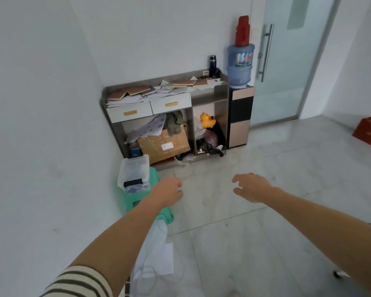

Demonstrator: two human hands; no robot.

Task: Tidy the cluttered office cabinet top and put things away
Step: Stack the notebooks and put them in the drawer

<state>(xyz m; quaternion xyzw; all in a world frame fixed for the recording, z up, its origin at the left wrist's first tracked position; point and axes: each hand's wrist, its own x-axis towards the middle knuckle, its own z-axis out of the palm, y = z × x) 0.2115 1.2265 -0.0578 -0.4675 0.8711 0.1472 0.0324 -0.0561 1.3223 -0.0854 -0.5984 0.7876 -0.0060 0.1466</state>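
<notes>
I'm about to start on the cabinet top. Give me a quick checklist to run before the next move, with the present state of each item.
1. Hands free: the left hand and right hand hold nothing. ok.
2. Reach: both hands hang over the floor tiles, short of the cabinet. not ok.
3. Top tidy: notebooks and loose papers lie piled on it. not ok.
4. Drawers: the left drawer and right drawer are closed. ok; room inside, cannot tell.
5. Storage: the clear box sits on the green stool, lid on. Room inside, cannot tell.
</notes>
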